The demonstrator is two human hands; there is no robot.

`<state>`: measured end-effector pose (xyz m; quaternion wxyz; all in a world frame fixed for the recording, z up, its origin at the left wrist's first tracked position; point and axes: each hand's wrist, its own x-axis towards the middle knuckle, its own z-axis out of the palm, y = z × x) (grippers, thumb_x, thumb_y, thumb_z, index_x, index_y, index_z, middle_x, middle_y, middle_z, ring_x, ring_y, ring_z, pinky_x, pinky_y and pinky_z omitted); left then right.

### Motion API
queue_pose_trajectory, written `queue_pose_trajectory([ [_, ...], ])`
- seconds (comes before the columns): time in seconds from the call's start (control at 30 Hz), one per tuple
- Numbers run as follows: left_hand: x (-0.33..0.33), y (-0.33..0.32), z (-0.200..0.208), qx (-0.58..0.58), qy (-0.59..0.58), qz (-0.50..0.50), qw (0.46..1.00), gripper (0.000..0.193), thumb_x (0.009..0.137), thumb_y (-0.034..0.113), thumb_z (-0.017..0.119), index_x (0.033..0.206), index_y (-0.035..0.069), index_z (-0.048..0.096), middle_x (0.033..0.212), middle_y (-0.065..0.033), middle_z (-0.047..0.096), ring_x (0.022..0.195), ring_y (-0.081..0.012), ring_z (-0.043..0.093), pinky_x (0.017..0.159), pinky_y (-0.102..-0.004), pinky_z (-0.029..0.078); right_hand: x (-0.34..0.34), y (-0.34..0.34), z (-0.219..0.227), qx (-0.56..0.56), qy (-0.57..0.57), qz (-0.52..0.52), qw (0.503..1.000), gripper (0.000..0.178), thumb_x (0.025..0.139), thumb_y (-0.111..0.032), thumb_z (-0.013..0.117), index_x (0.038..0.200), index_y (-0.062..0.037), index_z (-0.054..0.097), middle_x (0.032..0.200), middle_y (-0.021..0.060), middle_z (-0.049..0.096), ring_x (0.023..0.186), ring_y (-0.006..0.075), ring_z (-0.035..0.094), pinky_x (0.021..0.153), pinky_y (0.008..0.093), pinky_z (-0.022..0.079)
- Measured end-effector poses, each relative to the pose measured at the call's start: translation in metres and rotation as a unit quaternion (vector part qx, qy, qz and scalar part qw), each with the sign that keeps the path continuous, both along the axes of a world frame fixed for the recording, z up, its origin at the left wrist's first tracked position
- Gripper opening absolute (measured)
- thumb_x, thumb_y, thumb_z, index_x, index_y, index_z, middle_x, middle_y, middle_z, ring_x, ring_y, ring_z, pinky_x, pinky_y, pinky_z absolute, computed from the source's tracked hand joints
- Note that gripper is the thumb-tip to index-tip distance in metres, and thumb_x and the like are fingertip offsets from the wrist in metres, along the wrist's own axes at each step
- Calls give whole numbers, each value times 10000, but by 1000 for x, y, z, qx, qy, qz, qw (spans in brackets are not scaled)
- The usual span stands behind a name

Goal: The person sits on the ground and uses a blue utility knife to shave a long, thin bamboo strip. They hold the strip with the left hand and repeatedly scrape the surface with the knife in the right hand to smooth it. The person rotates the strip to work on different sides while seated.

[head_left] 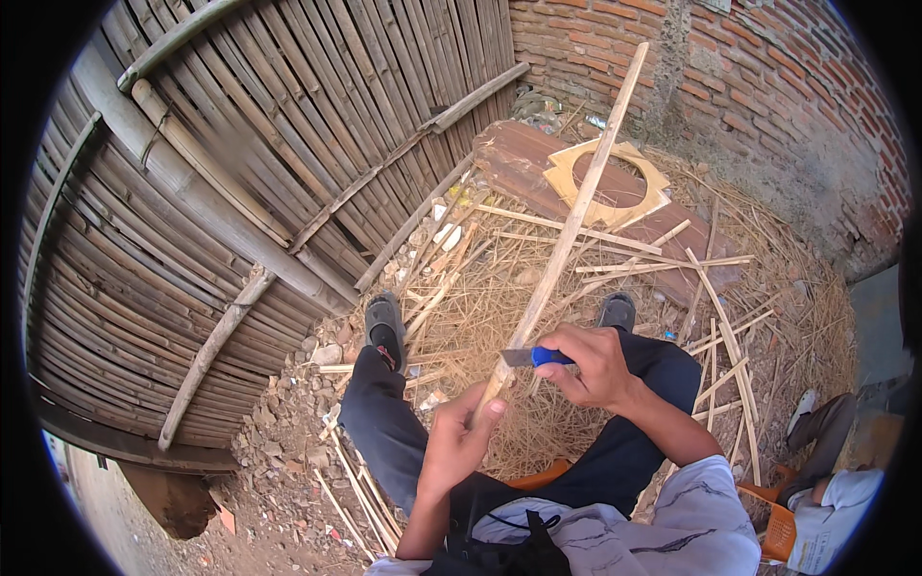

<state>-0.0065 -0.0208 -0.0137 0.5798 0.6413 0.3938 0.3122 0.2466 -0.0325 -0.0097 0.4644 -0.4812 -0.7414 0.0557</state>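
Observation:
A long, flat bamboo strip (571,221) slants away from my lap up toward the brick wall. My left hand (456,435) is closed around its near end, the thumb lying along the strip. In my right hand (597,368) is a utility knife (549,357) with a blue handle. Its grey blade lies across the strip, a little beyond my left hand, touching or very near the wood. The strip's surface looks pale and roughened around the blade. My right fingers wrap the handle and hide part of it.
Straw and loose bamboo strips (727,331) litter the ground around my feet. Beyond lie a brown board (514,158) and a yellowish panel with a round hole (653,202). A bamboo fence (317,115) stands left, a brick wall (768,86) behind. Another person sits on an orange chair (778,528) at right.

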Motion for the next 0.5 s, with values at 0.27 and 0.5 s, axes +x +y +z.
queue_pose_trajectory([
  [0.27,6,-3,9,33,-1,30,999,254,1092,188,700,1272,19,756,679,71,490,635,-28,397,549,-273,326,-11,-5,1,44,-57,32,997,350,907,-377,859,1053,-71,774,772,54,700,593,259,704,515,367,546],
  [0.5,12,-4,10,8,-35,48,998,243,1100,193,697,1240,11,776,699,81,514,647,-23,401,560,-260,309,-13,-4,5,39,-44,19,998,340,885,-355,877,1037,-67,781,793,65,733,601,263,717,514,363,554],
])
